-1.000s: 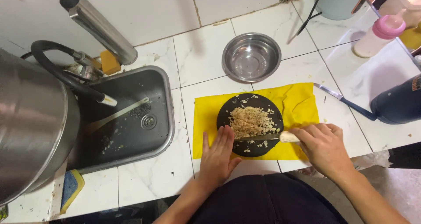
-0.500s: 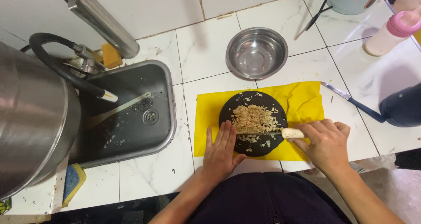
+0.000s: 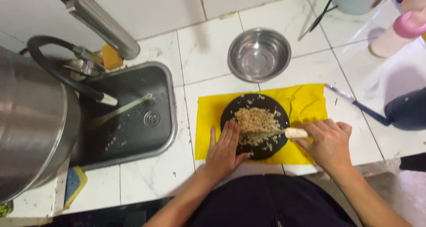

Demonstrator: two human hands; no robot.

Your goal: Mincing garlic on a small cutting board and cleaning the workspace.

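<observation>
Chopping is the step in hand: the right hand (image 3: 326,145) has a closed grip on the pale-handled knife (image 3: 284,132), its blade over the minced pile (image 3: 257,125) on the round black board (image 3: 255,125). Left of the grip, the left hand (image 3: 224,149) lies flat and open, steadying the board. The next cut probably needs those fingers kept clear.

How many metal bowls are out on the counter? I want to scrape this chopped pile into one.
1: a round steel bowl stands on the white tiles behind the yellow cloth and black round board. Others may lie outside the picture.
</observation>
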